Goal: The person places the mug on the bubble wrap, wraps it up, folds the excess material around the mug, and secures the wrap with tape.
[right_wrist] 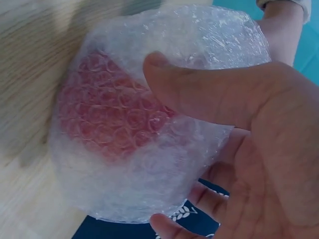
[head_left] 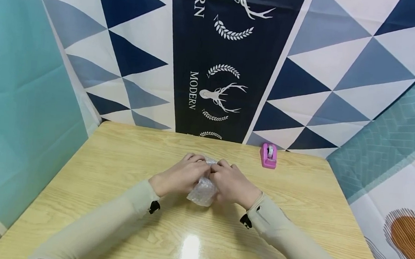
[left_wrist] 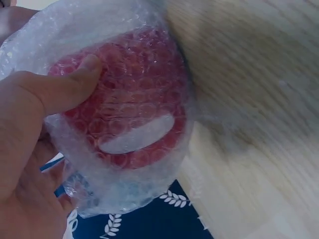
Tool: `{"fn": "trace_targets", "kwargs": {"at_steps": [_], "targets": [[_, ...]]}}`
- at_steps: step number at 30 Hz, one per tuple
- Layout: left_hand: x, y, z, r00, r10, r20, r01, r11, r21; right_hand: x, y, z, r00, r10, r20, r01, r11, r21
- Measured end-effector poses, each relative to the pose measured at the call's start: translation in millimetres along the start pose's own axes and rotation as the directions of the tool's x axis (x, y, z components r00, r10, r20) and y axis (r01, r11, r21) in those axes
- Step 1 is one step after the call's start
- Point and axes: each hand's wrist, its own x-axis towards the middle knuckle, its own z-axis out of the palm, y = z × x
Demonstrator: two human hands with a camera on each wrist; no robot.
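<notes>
A red object (left_wrist: 139, 94) with a pale, elongated oval mark or slot lies inside clear bubble wrap (head_left: 202, 192), near the middle of the table. Its exact kind is blurred by the wrap. My left hand (head_left: 184, 174) grips the package from the left, its thumb (left_wrist: 82, 82) pressing on the wrapped face while the other fingers go behind. From the right, my right hand (head_left: 233, 184) holds the same package, thumb (right_wrist: 199, 89) across the front and fingers at the back and lower edge. In the head view the hands hide most of the package.
A pink tape dispenser (head_left: 269, 155) with a roll in it stands near the table's back right edge. Behind the wooden table (head_left: 118, 147) hangs a patterned cloth (head_left: 212, 65) with triangles and deer heads. A teal sheet (head_left: 24, 90) borders the left side.
</notes>
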Motion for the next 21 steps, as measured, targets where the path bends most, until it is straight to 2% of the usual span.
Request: {"fn": "trace_targets", "kwargs": {"at_steps": [3, 5, 7, 10, 14, 21], "targets": [[-1.2, -3.1, 2.8, 0.998, -0.009, -0.065, 0.004, 0.996, -0.085, 2.5, 1.2, -0.8, 1.000, 0.011, 0.025, -0.011, 1.000, 0.009], [-2.5, -5.1, 4.3, 0.993, -0.001, -0.115, -0.011, 0.995, -0.102, 2.4, 3.1, 0.5, 1.000, 0.006, 0.018, -0.007, 1.000, 0.014], [-3.5, -7.1, 4.8, 0.991, 0.014, -0.136, -0.027, 0.995, -0.095, 0.8, 6.2, 4.0, 1.000, -0.007, -0.017, 0.008, 0.999, 0.036], [-5.4, -9.1, 4.6, 0.991, 0.017, -0.133, -0.028, 0.996, -0.080, -3.9, 10.1, 9.8, 0.994, -0.049, -0.094, 0.055, 0.996, 0.064], [-7.9, -9.6, 4.7, 0.989, 0.030, -0.143, -0.040, 0.997, -0.070, -7.1, 11.1, 13.9, 0.982, -0.105, -0.154, 0.112, 0.993, 0.032], [-10.5, -9.4, 7.4, 0.978, 0.067, -0.196, -0.066, 0.998, 0.012, -1.7, 4.7, 12.0, 0.986, -0.077, -0.150, 0.062, 0.993, -0.102]]}}
